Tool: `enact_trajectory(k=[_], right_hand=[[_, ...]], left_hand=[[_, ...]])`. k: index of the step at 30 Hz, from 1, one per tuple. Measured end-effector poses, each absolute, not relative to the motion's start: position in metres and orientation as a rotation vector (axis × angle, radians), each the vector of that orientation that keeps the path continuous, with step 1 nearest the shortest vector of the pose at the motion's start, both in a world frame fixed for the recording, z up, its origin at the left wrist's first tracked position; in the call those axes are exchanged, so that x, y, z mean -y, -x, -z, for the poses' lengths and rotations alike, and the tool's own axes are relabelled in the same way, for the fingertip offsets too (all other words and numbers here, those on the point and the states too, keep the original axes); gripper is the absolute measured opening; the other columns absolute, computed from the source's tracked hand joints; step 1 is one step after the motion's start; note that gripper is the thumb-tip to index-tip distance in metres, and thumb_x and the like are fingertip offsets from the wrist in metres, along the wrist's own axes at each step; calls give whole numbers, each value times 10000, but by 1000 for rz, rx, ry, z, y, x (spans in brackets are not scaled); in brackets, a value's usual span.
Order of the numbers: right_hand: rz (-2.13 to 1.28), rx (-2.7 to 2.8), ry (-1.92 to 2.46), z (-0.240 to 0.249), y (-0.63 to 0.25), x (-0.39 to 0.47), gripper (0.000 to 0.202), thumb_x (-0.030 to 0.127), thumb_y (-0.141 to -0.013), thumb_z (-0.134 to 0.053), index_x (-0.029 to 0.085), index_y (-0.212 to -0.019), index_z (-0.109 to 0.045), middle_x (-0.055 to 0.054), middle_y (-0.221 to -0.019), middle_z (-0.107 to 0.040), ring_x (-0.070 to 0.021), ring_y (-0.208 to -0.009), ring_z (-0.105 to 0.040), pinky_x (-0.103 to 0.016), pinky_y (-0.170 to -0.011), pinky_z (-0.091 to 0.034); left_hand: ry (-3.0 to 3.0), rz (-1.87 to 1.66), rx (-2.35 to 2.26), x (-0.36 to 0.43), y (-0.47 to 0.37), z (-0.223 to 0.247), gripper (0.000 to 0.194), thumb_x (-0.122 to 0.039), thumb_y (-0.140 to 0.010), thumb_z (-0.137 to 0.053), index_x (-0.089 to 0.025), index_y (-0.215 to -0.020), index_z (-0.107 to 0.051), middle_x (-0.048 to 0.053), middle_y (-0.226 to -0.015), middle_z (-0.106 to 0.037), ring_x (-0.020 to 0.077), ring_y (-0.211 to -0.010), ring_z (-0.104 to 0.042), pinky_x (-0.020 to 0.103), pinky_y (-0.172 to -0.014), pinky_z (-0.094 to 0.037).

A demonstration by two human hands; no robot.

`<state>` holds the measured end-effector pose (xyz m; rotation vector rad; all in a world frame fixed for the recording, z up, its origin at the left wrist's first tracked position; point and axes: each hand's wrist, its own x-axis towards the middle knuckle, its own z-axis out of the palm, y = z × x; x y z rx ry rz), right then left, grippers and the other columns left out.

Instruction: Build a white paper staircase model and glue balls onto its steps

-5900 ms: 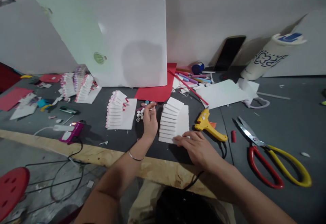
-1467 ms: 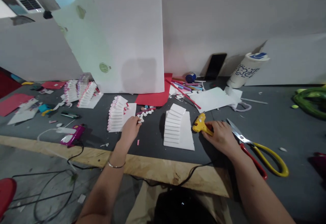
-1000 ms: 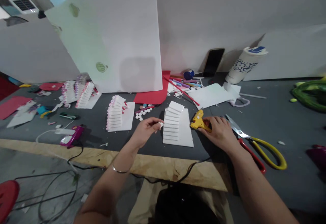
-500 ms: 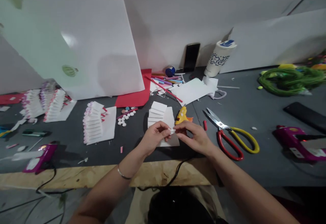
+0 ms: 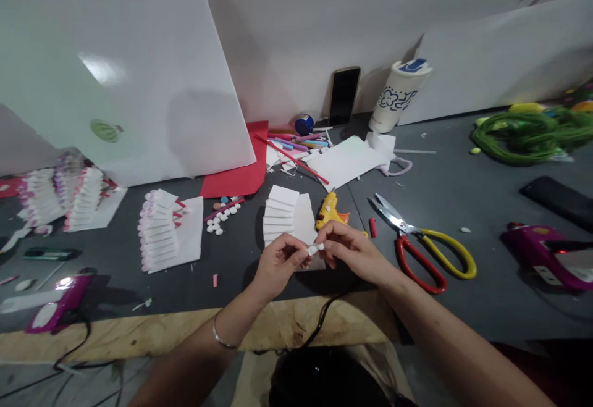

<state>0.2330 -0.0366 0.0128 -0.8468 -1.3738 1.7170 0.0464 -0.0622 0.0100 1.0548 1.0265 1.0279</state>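
My left hand [image 5: 283,264] pinches a small white piece [image 5: 315,249] between thumb and fingertips. From the other side my right hand [image 5: 352,251] grips the same piece with its fingertips, so both hands share it. What exactly the piece is, I cannot make out. Just beyond the hands lies a white card [image 5: 303,215] with a fan of white folded strips [image 5: 279,212] along its left side; the hands cover its near part. A yellow glue gun [image 5: 330,210] rests right behind my right hand.
Scissors [image 5: 407,229] with red and yellow handles lie to the right, beside a short red stick [image 5: 373,228]. Leftward are small white discs [image 5: 219,224] and a finished-looking pink-edged fan [image 5: 157,234]. A tumbler [image 5: 396,95] and a phone [image 5: 343,97] stand at the back.
The camera view has shifted slightly. My right fingers have closed in on the white piece, which now shows more plainly between both hands.
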Motion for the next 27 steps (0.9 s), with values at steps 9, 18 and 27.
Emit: enact_trajectory(k=[9, 18, 27], right_hand=[[-1630, 1383, 959, -4, -231, 36, 288, 445, -771, -749, 218, -781, -571, 52, -662, -545, -93, -538, -507, -225, -496, -430], [-1460, 1387, 975, -5, -242, 27, 254, 449, -810, -699, 209, -890, -684, 5, -693, -646, -114, -547, -574, -257, -497, -510], [-1273, 1369, 1048, -6, -246, 26, 286, 477, -781, -724, 199, -845, -718, -9, -665, -685, -111, -519, -590, -239, -465, -507]], left_hand=[[-1259, -1083, -995, 66, -48, -5, 301, -451, -759, -739, -188, -726, -596, 40, -783, -646, 141, -711, -595, 273, -673, -487], [-1398, -1134, -1086, 62, -42, -11, 176, -359, -791, -677, -190, -765, -636, 32, -748, -615, 152, -706, -562, 276, -670, -455], [-1651, -1208, -1088, 61, -43, -11, 152, -158, -796, -543, -191, -725, -673, 35, -718, -643, 151, -693, -585, 282, -680, -472]])
